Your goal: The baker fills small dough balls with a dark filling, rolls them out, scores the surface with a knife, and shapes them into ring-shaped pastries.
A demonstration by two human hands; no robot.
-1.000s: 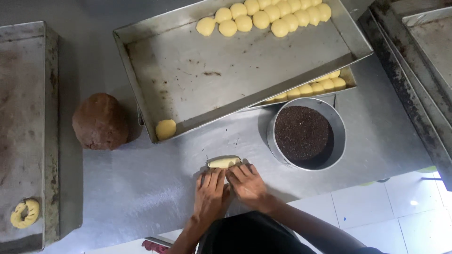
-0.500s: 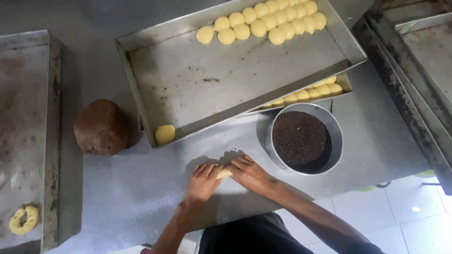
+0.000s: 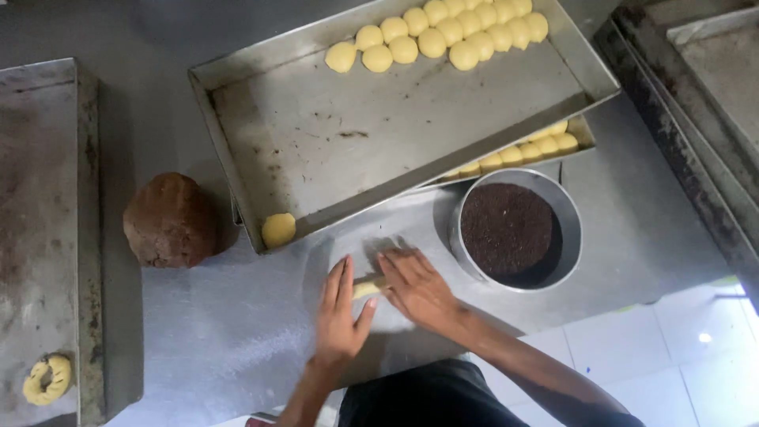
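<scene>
Dough work at the steel surface [image 3: 237, 332], noted from beside it. Landmark: the large tray [image 3: 395, 134], resting tilted over a second, lower tray [image 3: 581, 130].

Both palms lie flat, fingers stretched out, on one small pale dough piece [image 3: 365, 288] on the surface just below the large tray's near edge. Left hand [image 3: 341, 312] covers its left end, right hand [image 3: 417, 289] its right end; only the middle shows between them. Neither grip is closed round it; the hands press rather than clasp. The piece looks elongated, so rolling appears under way, not finished.

Done, as far as visible: two rows of pale dough balls [image 3: 443, 32] at the large tray's far right corner, one single ball [image 3: 278, 230] at its near left corner, more balls [image 3: 522, 150] in the lower tray. One twisted ring [image 3: 47, 379] sits on a flat tray [image 3: 39, 237] well to the left of the large tray.

Left: most of the large tray is bare. A brown dough lump [image 3: 170, 220] just left of it is uncut. The round tin of dark crumbs [image 3: 514, 229], just below its right end, looks full.
</scene>
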